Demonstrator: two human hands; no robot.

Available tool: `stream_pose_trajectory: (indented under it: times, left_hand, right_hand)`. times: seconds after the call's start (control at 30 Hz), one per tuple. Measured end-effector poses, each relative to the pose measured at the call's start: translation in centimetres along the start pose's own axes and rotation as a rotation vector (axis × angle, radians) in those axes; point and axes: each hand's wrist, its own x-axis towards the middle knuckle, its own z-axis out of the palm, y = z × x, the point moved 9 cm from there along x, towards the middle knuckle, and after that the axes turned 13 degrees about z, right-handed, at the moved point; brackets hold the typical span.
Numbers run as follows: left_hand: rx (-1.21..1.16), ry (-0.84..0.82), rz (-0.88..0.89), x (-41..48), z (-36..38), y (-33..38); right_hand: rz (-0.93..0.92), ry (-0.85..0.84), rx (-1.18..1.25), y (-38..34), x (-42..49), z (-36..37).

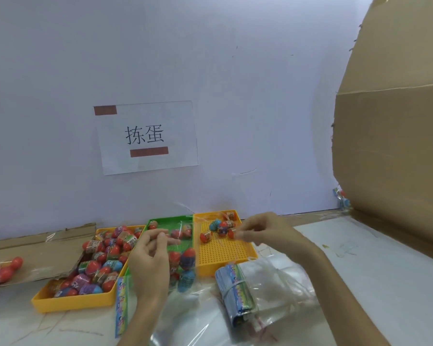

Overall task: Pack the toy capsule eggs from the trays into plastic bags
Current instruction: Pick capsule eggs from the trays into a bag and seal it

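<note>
Head view, mid-bagging: our left hand (149, 255) pinches the plastic bag (185, 279) while fingers (246, 234) of our right hand (265, 231) pinch at a red egg (231, 234) (grip unclear), likely bagged next.

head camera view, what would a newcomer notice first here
The white paper sign with two large black characters, taped to the wall at centre, draws the eye first. Below it, the yellow tray at left is heaped with bright toy eggs. In front, the left hand and right hand seem to pinch a clear bag holding a few eggs over the green tray.
</note>
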Motion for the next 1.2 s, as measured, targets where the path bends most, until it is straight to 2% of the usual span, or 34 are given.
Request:
stream_pose_trajectory:
  times: [0.03,0.07,0.1,0.13,0.17,0.2,0.23,0.27,0.37,0.5,0.63,0.7,0.8,0.93,1.0,1.13,1.2]
  left_hand:
    - [0.006,0.003,0.0,0.1,-0.1,-0.2]
    - [0.016,0.005,0.002,0.2,-0.1,-0.2]
    - [0.024,0.004,0.002,0.2,-0.1,-0.2]
    - [0.03,0.002,0.001,0.2,-0.1,-0.2]
    - [0.033,-0.001,-0.001,0.0,-0.1,-0.1]
    - [0.033,-0.001,-0.002,0.0,-0.1,-0.1]
    - [0.027,0.0,-0.008,0.1,0.0,-0.1]
    - [0.016,-0.005,-0.02,0.1,0.1,-0.1]
    - [-0.017,-0.016,0.001,0.1,0.3,0.8]
    - [-0.042,-0.062,0.012,-0.7,1.0,1.8]
    - [-0.059,-0.104,0.027,-0.8,1.6,2.2]
    - [-0.07,-0.106,0.031,-0.7,1.6,2.3]
    - [-0.08,-0.105,0.036,-0.8,1.6,2.4]
    - [-0.108,-0.092,0.02,-0.9,1.6,2.1]
    - [-0.122,-0.084,-0.009,-0.9,1.7,1.6]
    - [-0.152,-0.066,-0.025,-0.9,1.7,1.2]
    - [-0.205,-0.066,-0.093,-1.1,1.9,0.5]
  right_hand:
    - [-0.029,-0.162,0.006,-0.4,0.3,0.3]
    - [-0.032,-0.255,0.141,-0.4,0.7,-0.4]
    - [0.045,-0.222,0.356,0.6,1.8,-2.6]
    - [0.162,-0.057,0.562,2.8,3.3,-5.7]
    - [0.33,0.244,0.576,6.3,4.1,-9.5]
    - [0.543,0.544,0.385,9.6,3.2,-12.6]
    - [0.727,0.677,0.13,11.6,2.2,-14.2]
    - [0.8,0.683,-0.03,12.7,2.1,-14.5]
    - [0.737,0.52,-0.045,13.8,3.1,-13.0]
    - [0.591,0.551,-0.175,11.6,2.8,-11.9]
    - [0.348,0.51,-0.024,6.7,4.0,-10.3]
    - [0.279,0.371,0.019,4.1,4.3,-8.1]
    - [0.302,0.126,-0.137,1.8,4.1,-3.3]
    - [0.078,-0.103,0.057,-1.8,2.0,2.2]
    - [0.036,-0.099,0.141,-1.9,1.4,3.8]
    - [0.02,0.05,0.148,-0.9,1.4,6.1]
    - [0.01,0.097,0.21,-0.5,1.5,6.4]
